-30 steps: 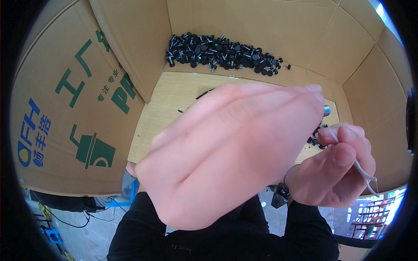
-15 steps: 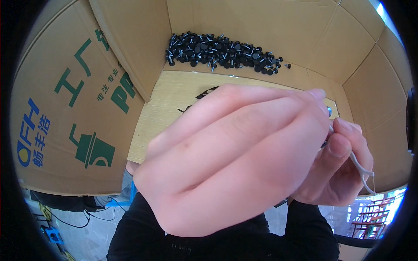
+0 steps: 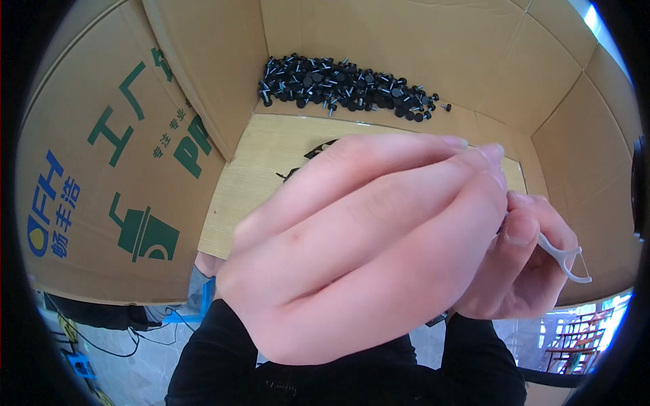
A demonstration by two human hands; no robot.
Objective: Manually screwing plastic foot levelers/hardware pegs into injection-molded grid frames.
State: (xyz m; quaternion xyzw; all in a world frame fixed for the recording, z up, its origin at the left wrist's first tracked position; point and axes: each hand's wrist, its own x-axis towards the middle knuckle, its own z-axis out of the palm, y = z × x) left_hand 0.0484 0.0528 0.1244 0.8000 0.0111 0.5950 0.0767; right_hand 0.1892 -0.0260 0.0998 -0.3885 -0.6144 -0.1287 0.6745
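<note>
My left hand (image 3: 365, 243) fills the middle of the view, its back turned up and its fingers bent together toward the right. Its fingertips meet my right hand (image 3: 518, 267), so whatever the left one grips stays hidden behind them. Between the thumb and curled fingers of my right hand is a white dental floss pick (image 3: 556, 253). Its forked head, with the thread across it, sticks out to the right. A sliver of something dark shows near the right thumb, too small to name.
Black round-headed screws (image 3: 345, 84) lie heaped along the far cardboard wall (image 3: 406, 34). A black strip-like thing (image 3: 318, 147) on the pale wooden board (image 3: 271, 139) is partly covered by my left hand. Cardboard panels rise at left (image 3: 101, 169) and right (image 3: 582, 155).
The floss pick has turned and shifted slightly, so its forked head shows more fully. A small shiny bluish spot above the right fingers is out of sight. Both hands stay close together.
</note>
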